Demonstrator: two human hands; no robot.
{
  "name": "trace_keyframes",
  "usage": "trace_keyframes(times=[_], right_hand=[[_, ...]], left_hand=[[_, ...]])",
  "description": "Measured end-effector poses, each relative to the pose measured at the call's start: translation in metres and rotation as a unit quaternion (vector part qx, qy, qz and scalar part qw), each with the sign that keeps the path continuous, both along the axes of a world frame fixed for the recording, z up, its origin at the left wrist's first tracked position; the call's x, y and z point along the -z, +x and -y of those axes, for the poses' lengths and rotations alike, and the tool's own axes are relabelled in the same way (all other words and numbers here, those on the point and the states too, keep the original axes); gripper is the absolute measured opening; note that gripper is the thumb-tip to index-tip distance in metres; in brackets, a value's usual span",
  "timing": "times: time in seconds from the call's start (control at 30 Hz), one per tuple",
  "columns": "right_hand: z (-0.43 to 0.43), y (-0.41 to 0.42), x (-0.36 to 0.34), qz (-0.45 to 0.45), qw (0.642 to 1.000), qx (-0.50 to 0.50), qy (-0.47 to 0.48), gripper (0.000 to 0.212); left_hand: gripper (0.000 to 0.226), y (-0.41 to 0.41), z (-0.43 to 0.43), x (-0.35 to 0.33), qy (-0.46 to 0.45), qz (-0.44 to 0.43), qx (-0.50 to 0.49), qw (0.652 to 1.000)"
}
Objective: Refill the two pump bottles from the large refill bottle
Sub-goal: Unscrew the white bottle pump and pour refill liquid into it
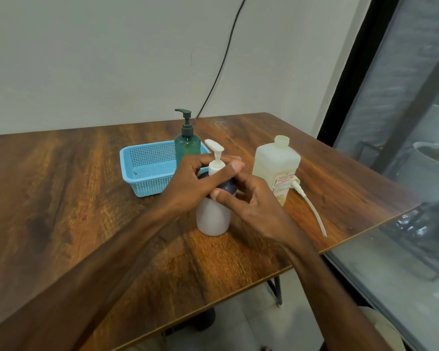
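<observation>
A white pump bottle (213, 219) with a dark purple shoulder and a white pump head stands upright at the table's middle. My left hand (190, 181) wraps the base of its pump collar from the left. My right hand (249, 201) grips the bottle's shoulder from the right. A green pump bottle (187, 145) with a dark pump stands behind, at the basket's right end. The large translucent refill bottle (276, 165) stands uncapped to the right. A white pump with its long tube (312, 209) lies on the table beside it.
A light blue perforated basket (147, 171) sits on the wooden table (86, 198) behind my left hand. A black cable runs down the wall (221, 69). The table's right edge borders a glass window (403, 122).
</observation>
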State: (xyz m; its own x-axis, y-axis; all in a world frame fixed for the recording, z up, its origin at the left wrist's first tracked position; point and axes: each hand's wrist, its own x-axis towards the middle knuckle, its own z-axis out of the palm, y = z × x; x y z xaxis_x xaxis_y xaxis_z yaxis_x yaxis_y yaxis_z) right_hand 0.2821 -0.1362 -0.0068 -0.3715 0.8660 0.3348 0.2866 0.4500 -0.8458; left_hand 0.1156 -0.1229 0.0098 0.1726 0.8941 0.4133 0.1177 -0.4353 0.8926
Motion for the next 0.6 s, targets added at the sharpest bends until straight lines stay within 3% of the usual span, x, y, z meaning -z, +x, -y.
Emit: trace_keyframes(times=[0.13, 0.27, 0.4, 0.47, 0.6], right_hand=[[-0.001, 0.0, 0.002, -0.005, 1.0, -0.005, -0.011, 0.055], [-0.003, 0.0, 0.003, 0.006, 1.0, 0.002, -0.015, 0.062], [-0.002, -0.001, 0.002, 0.008, 1.0, 0.002, -0.012, 0.058], [-0.001, -0.001, 0.003, 0.006, 1.0, -0.002, -0.012, 0.057], [0.001, 0.0, 0.003, -0.006, 1.0, 0.003, -0.021, 0.068]], left_hand=[[0.017, -0.022, 0.005, 0.003, -0.027, 0.077, 0.021, 0.996], [0.021, -0.042, -0.003, 0.001, 0.006, 0.009, -0.007, 1.0], [0.031, -0.026, -0.007, 0.011, -0.021, 0.066, -0.027, 0.997], [0.043, -0.016, -0.008, 0.013, -0.025, 0.048, -0.023, 0.998], [0.031, -0.008, -0.003, 0.008, -0.019, 0.025, 0.007, 0.999]])
